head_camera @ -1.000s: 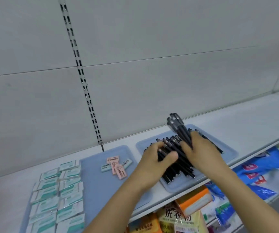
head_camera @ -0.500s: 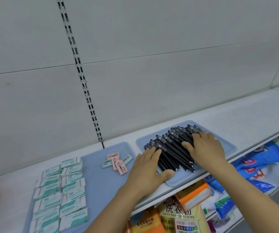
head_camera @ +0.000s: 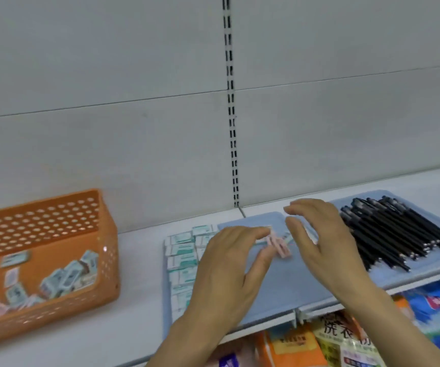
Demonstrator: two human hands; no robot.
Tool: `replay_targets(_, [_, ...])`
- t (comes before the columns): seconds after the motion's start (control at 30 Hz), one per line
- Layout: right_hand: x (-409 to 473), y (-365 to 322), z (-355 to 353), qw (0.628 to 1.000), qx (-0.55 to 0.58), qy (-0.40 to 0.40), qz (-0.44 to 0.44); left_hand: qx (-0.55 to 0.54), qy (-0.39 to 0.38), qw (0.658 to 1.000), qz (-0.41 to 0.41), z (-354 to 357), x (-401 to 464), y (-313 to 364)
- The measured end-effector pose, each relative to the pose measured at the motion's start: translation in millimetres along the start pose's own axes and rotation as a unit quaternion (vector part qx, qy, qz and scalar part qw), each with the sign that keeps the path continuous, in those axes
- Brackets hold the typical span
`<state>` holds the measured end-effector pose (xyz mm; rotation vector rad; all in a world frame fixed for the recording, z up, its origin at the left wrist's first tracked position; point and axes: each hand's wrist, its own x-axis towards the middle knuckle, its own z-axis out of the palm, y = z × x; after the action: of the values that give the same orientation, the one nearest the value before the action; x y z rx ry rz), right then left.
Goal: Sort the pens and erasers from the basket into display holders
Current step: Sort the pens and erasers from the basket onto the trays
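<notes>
Nearest, below the white shelf [head_camera: 139, 329] edge: packaged goods [head_camera: 343, 340] on a lower level, yellow and orange bags with printed text, blue packs at right. Shelf runs left to right, plain grey-white back panels [head_camera: 134, 75] behind, one slotted upright strip [head_camera: 231, 115] down the middle of the wall.

Both forearms come in from the near edge. Left hand [head_camera: 229, 271] over the left blue tray [head_camera: 287, 287], palm down, fingers spread and slightly bent, fingertips at the pink erasers [head_camera: 279, 243] in the middle of that tray; touching them or just above, motion blur makes it hard to tell. No clear grip seen. Right hand [head_camera: 322, 242] just right of it, hovers above the same tray, fingers loosely curved, thumb apart, holds nothing visible.

Left part of the left blue tray: white-and-green boxed erasers [head_camera: 183, 260] in neat rows, partly hidden by the left hand. A couple more loose ones lie beside the pink erasers, under the hands.

Right blue tray [head_camera: 404, 276] next to the first one, edges about touching. Black pens [head_camera: 396, 234] lie piled in it, all roughly parallel, slanted from far left to near right, tips toward the near right side.

Far left on the shelf: orange perforated basket [head_camera: 54, 221], well apart from the trays, cut off by the frame edge. Inside, a loose jumble of white-and-green boxed erasers plus some pink ones at the left; blurred.
</notes>
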<state>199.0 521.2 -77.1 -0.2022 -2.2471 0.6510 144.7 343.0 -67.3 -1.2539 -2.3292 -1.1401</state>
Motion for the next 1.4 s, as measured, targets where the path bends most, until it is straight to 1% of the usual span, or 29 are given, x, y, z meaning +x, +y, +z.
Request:
replay_targets(0.1, [0,-55,34,0.996,0.079,-0.017,-0.039,0.013,0.057,0.998,0.008,-51,-28,-21])
replay_targets(0.17, [3,-91,56,0.990,0.113,-0.028,-0.076,0.037,0.087,0.995,0.018,-86,-47,-39])
replay_targets(0.27, [9,-144,89,0.980,0.141,-0.038,-0.136,0.092,0.125,0.988,0.018,-143,-75,-70])
replay_targets(0.37, [13,-187,117,0.969,0.164,-0.056,-0.178,0.165,0.165,0.972,-0.007,-203,-94,-107])
replay_targets(0.43, [16,-209,134,0.963,0.160,-0.069,-0.206,0.237,0.209,0.946,-0.068,-244,-104,-135])
replay_targets(0.5, [16,-227,150,0.958,0.148,-0.093,-0.228,0.311,0.226,0.908,-0.169,-282,-113,-161])
replay_targets(0.57, [17,-243,166,0.951,0.132,-0.144,-0.241,0.361,0.191,0.868,-0.282,-310,-121,-184])
replay_targets(0.63, [19,-257,181,0.941,0.091,-0.226,-0.233,0.336,0.130,0.848,-0.388,-323,-125,-197])
replay_targets(0.67, [21,-263,188,0.934,0.057,-0.266,-0.231,0.306,0.111,0.847,-0.420,-326,-127,-199])
replay_targets(0.73, [28,-271,199,0.911,-0.022,-0.343,-0.229,0.264,0.102,0.860,-0.424,-326,-132,-198])
replay_targets(0.8, [35,-281,209,0.882,-0.081,-0.403,-0.232,0.252,0.122,0.869,-0.409,-326,-137,-192])
replay_targets(0.9, [40,-293,227,0.840,-0.177,-0.451,-0.243,0.227,0.149,0.878,-0.395,-326,-142,-184])
replay_targets(0.97, [42,-298,240,0.807,-0.250,-0.484,-0.228,0.224,0.146,0.875,-0.403,-326,-142,-186])
replay_targets(1.0, [44,-298,245,0.795,-0.267,-0.500,-0.218,0.228,0.142,0.873,-0.406,-327,-141,-187])
replay_targets(1.07, [47,-297,251,0.781,-0.264,-0.525,-0.211,0.231,0.136,0.873,-0.408,-328,-138,-191])
replay_targets(1.23, [53,-295,261,0.782,-0.220,-0.533,-0.236,0.240,0.122,0.866,-0.422,-328,-134,-202])
replay_targets(1.3, [54,-293,263,0.782,-0.199,-0.543,-0.231,0.243,0.124,0.864,-0.423,-328,-133,-205])
replay_targets(1.33, [55,-291,264,0.783,-0.184,-0.551,-0.223,0.245,0.126,0.863,-0.424,-327,-133,-206])
replay_targets(1.4, [55,-288,264,0.786,-0.136,-0.579,-0.169,0.248,0.129,0.862,-0.423,-327,-132,-208])
